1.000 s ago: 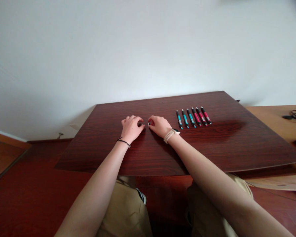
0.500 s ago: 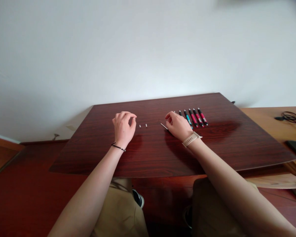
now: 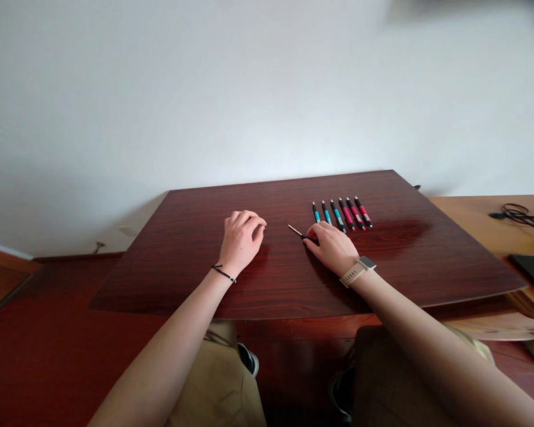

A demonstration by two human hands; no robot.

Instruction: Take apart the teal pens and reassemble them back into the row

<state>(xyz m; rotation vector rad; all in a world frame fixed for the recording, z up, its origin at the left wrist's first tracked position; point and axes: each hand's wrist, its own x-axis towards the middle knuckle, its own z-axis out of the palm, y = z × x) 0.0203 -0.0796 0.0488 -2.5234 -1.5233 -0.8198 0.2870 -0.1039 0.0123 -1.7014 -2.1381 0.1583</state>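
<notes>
A dark red-brown wooden bench (image 3: 382, 267) is seen. The left hand (image 3: 241, 240) is rested on it, fingers curled, nothing held. By the right hand (image 3: 333, 246), a thin black-tipped pen refill (image 3: 299, 233) is pinched low over the bench, near five teal and red pens (image 3: 338, 213).

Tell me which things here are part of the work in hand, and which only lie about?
In the work:
right hand holding a pen
left hand resting on the table
row of pens

Lying about:
cable
dark flat thing
</notes>
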